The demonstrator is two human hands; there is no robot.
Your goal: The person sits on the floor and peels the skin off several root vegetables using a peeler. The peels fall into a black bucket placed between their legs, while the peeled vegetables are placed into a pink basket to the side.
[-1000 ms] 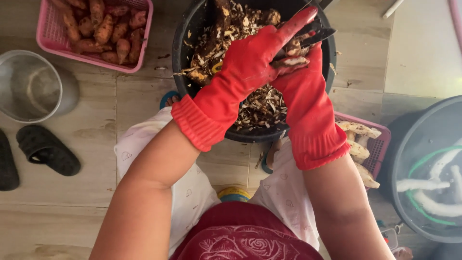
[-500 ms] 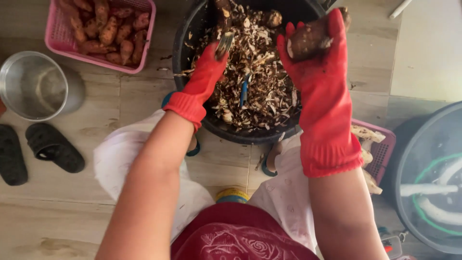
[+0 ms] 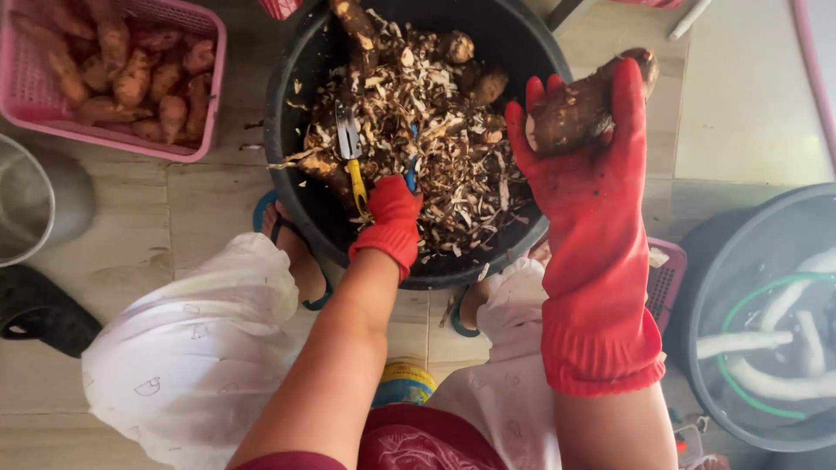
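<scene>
Setting: wooden floor; black tub (image 3: 292,165) of peelings between the knees.
Right hand (image 3: 582,165): red-gloved, raised over the tub's right rim, closed around a brown root (image 3: 579,109).
Left hand (image 3: 392,213): reaching into the tub, grasping a yellow-handled peeler (image 3: 351,152).
Risk: the blade could nick the glove if the root slips.
Pink basket (image 3: 209,78): left of the tub.

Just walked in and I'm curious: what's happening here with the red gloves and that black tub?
A seated person in red rubber gloves works over a black tub full of brown peelings. The right hand holds up a brown unpeeled root above the tub's rim. The left hand reaches down into the peelings beside a yellow-handled peeler. A pink basket of reddish roots sits nearby on the floor.
</scene>
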